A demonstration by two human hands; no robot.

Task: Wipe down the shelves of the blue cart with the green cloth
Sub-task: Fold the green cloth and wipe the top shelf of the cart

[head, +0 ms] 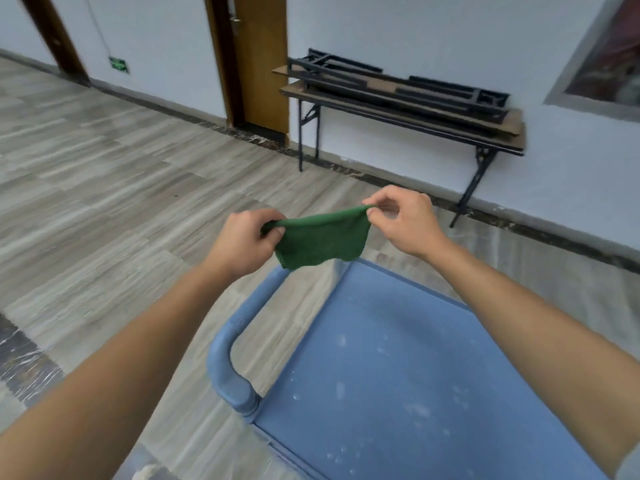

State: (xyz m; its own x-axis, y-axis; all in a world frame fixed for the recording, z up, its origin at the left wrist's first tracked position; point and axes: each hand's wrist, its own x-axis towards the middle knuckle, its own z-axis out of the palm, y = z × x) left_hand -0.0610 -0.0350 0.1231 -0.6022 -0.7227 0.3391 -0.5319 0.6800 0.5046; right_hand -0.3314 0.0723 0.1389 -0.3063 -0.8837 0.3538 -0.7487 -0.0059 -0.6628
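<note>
A green cloth hangs stretched in the air between both hands, above the far end of the blue cart. My left hand pinches its left top corner. My right hand pinches its right top corner between thumb and forefinger. Below them the blue cart shows its flat top shelf, speckled with pale dusty spots, and a rounded blue handle on its left side. Lower shelves are hidden under the top one.
A folding table with black legs stands against the white wall ahead, with another folded table stacked on it. A wooden door is left of it. Grey wood-look floor spreads to the left.
</note>
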